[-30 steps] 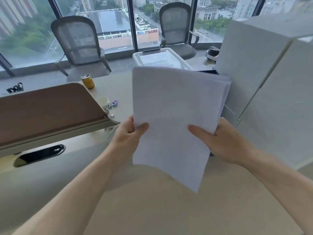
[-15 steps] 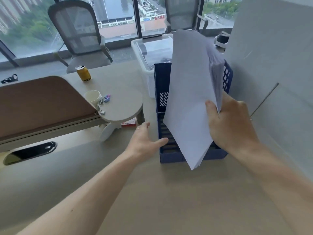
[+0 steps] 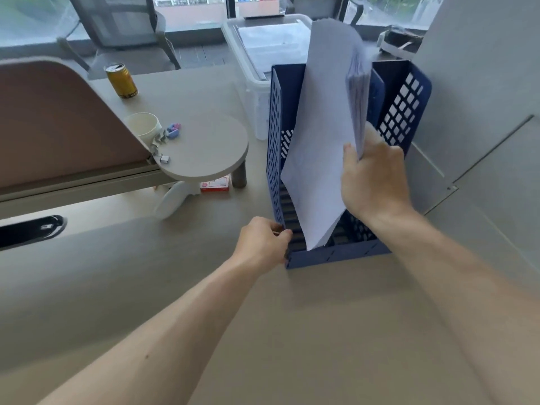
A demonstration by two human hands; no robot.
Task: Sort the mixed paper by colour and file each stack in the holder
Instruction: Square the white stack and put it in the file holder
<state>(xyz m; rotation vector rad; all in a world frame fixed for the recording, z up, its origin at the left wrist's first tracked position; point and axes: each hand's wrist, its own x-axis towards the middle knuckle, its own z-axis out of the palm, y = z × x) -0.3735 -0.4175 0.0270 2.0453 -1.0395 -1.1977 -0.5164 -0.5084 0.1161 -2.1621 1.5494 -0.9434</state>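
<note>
Gripping 1 white paper stack (image 3: 318, 127): right hand (image 3: 375, 182); corner inside 1 blue holder (image 3: 403, 100); left hand (image 3: 261, 244) pinches holder's near-left edge.

Print on can (image 3: 121, 80), red box (image 3: 215, 184): illegible.

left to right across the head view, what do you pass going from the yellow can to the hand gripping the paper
yellow can, white paper cup, blue and pink clips, red and white box, left hand, paper stack, right hand. The blue file holder spans the last three, so it is left out.
</note>
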